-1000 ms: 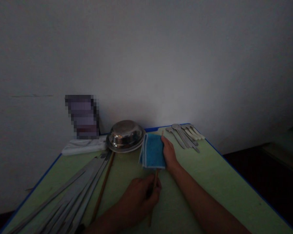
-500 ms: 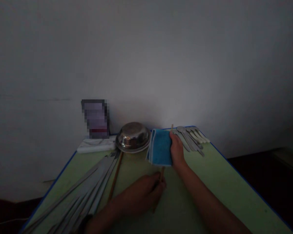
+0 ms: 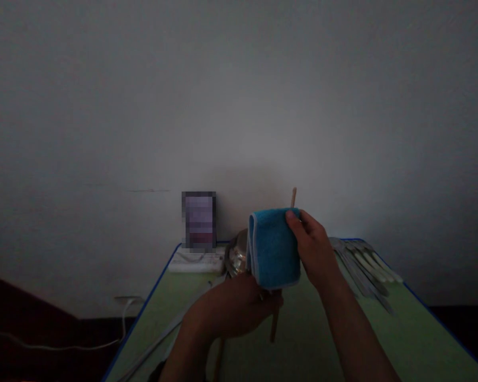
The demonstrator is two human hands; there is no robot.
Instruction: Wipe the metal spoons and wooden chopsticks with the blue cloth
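My left hand (image 3: 239, 305) is closed around the lower part of a slim wooden chopstick (image 3: 275, 321), whose bottom end sticks out below the fingers. A folded blue cloth (image 3: 276, 246) with pale edging wraps the chopstick's middle. My right hand (image 3: 314, 244) pinches that cloth at its upper right, thumb in front. The chopstick's tip rises above the cloth, slightly tilted right. Behind my left hand, an upturned shiny metal bowl (image 3: 236, 254) is partly hidden. Another brown stick (image 3: 220, 355) lies on the table beneath my left wrist.
Several spoons and forks, some pale-handled (image 3: 368, 265), lie at the table's back right. Long metal utensils (image 3: 163, 339) lie on the left. A blurred-out upright device (image 3: 199, 220) stands by a white folded item (image 3: 195, 262). The green table (image 3: 402, 339) meets a grey wall (image 3: 239, 106).
My view has swung left and up, so the table sits lower and further right. Both hands have lifted the cloth and chopstick; more of the tip shows above the cloth.
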